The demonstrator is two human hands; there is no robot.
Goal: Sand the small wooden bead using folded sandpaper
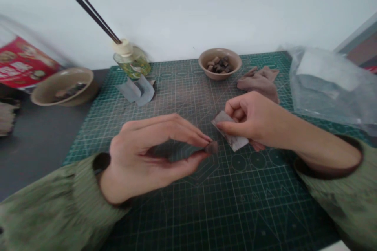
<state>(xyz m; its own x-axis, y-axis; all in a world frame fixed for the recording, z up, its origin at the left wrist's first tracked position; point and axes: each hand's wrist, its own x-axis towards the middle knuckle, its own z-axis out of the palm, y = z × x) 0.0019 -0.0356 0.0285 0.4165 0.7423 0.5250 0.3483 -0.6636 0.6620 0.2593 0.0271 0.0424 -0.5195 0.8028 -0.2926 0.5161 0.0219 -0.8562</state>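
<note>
Green sleeves [55,200] along the bottom edge, over a green cutting mat [235,211]. Far left on the tabletop [38,152], a blurred red-labelled jar [23,62] and a tan bowl [63,88] with dark chunks. Next, a reed diffuser bottle [131,62] and grey abrasive sheets [136,90]. Left hand [147,152] pinches a small dark chunk [211,147] between thumb and fingertips; right hand [250,119] clamps a folded grey sheet [231,133], just beside the chunk, above the mat. Behind, a second bowl [219,63] of chunks, brownish cloth [260,82], and a plastic bag [326,82].
</note>
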